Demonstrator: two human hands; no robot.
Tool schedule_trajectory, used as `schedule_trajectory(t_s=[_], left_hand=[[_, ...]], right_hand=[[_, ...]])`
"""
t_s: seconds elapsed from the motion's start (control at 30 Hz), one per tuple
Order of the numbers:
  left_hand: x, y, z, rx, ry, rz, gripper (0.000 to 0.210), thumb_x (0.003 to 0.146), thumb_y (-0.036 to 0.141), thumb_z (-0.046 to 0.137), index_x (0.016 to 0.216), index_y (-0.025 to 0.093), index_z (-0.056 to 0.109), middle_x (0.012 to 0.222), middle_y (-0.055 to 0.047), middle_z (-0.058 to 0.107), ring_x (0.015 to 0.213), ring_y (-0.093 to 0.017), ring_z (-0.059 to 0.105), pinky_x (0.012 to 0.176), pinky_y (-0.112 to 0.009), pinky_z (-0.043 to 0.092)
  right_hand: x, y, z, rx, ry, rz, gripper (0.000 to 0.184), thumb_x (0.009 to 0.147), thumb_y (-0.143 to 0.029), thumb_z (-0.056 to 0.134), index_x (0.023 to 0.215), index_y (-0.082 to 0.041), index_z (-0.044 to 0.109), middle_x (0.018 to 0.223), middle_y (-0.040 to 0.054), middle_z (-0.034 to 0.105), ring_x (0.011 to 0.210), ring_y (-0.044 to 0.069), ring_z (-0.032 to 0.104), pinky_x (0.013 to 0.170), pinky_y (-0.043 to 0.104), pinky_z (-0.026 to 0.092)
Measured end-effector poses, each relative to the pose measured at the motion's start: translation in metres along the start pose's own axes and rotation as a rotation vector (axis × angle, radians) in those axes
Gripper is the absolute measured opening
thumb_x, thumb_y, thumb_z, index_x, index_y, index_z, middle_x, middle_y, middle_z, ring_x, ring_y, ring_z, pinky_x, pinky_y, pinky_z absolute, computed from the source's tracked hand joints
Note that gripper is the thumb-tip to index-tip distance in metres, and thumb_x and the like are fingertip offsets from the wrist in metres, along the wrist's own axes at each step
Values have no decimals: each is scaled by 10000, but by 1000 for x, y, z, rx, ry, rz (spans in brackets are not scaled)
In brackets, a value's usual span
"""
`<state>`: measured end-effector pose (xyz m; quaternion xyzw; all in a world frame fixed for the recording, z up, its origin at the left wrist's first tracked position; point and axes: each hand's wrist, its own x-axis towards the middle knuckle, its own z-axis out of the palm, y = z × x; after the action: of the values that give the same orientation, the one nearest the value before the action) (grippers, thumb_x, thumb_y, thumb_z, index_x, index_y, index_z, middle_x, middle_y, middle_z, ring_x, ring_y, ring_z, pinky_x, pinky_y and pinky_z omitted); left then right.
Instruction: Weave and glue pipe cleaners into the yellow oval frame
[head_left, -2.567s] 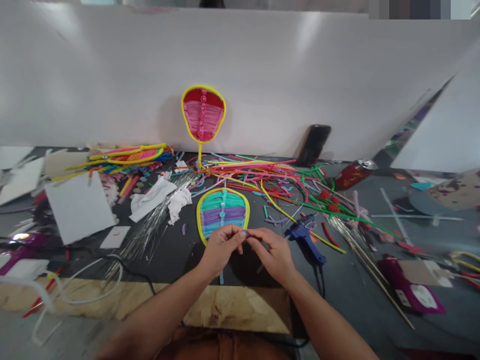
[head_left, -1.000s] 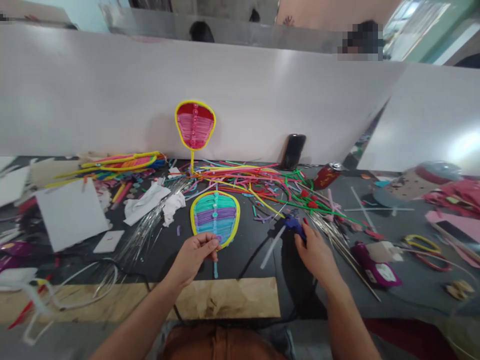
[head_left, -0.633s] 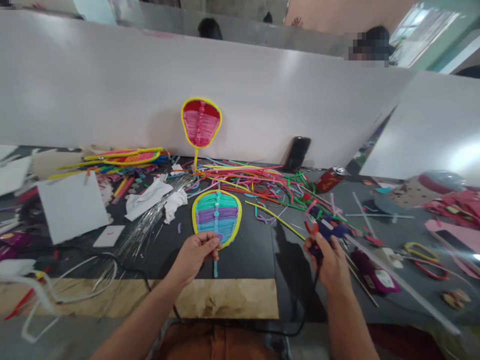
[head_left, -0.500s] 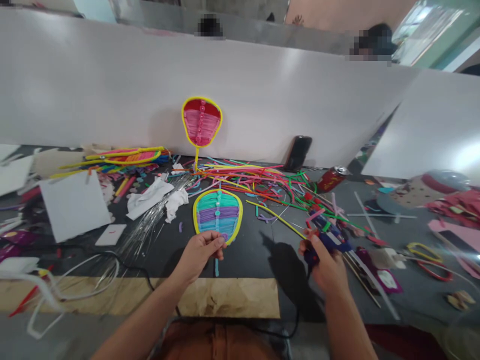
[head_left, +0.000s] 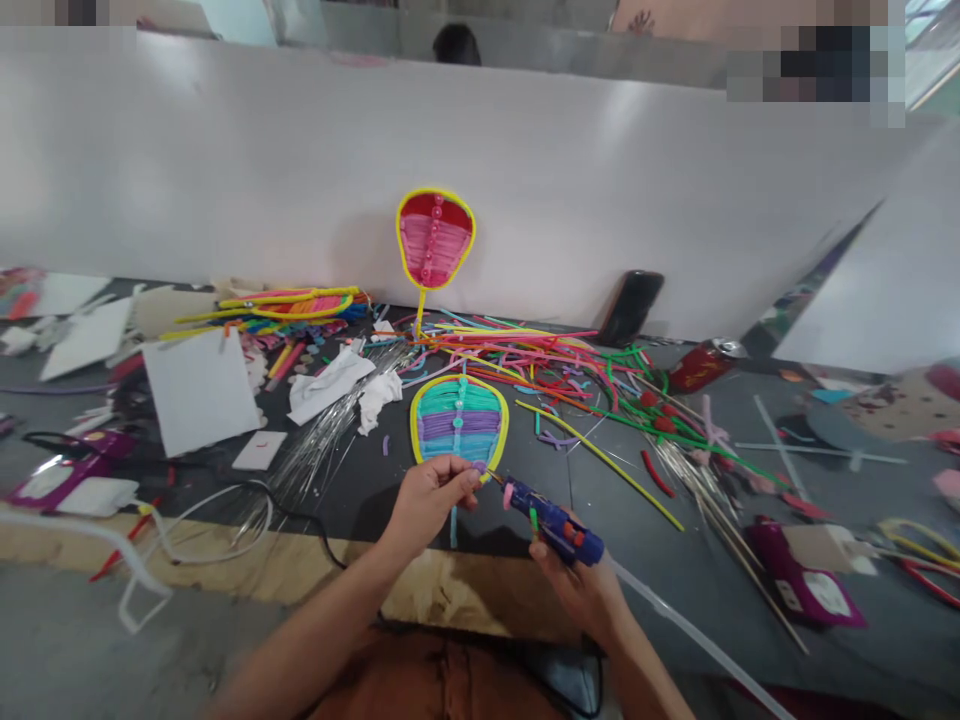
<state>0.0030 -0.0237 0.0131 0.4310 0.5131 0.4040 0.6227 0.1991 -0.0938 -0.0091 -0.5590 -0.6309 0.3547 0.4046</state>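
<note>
My left hand (head_left: 435, 500) pinches a small, round purple button (head_left: 479, 467) between thumb and fingertips, above the lower edge of a yellow-rimmed pipe-cleaner paddle (head_left: 459, 425). That paddle lies flat, banded in green, purple and blue, with small beads down its middle and a blue stem pointing toward me. In my right hand (head_left: 574, 590) is a dark blue hot glue gun (head_left: 559, 525), a clear glue stick trailing from its back. Its nozzle is at the button, though contact is hard to make out. A matching red and pink paddle (head_left: 435, 240) stands upright against the white partition.
Loose pipe cleaners (head_left: 517, 350) spread across the back of the table. A phone (head_left: 632, 305) leans on the partition near a red can (head_left: 705, 365). White paper (head_left: 201, 390) and crumpled tissue (head_left: 330, 383) lie left. Brown paper (head_left: 495, 595) lines the front edge.
My right hand has brought the glue gun leftward from the right of the table to the button. A yellow pipe cleaner there now lies in full view. The camera has turned slightly left.
</note>
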Motion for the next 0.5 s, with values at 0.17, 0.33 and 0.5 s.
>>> schedule_trajectory(t_s=[0.17,0.33,0.5], left_hand=[[-1,-1,-2,-1,-2,6,268,674,411,710,688,155,631,511,26,600,493,-113,565,536,-220,454],[-2,0,-3,3,8,2,251,674,394,711,688,154,638,507,23,611,495,-120,573,540,-226,456],[-3,-1,-3,4,9,7,241,682,382,705,701,151,639,508,21,618,495,-116,572,536,-220,455]], right_hand=[[-1,5,4,-24,-1,-12,146,820,-367,564,777,-230,594,662,15,589,585,171,554,524,253,472],[-2,5,8,-8,0,10,168,822,-389,560,775,-235,610,665,13,599,591,175,563,533,259,471],[-2,7,10,-22,-20,7,140,834,-359,547,783,-230,566,664,7,584,582,166,553,545,253,466]])
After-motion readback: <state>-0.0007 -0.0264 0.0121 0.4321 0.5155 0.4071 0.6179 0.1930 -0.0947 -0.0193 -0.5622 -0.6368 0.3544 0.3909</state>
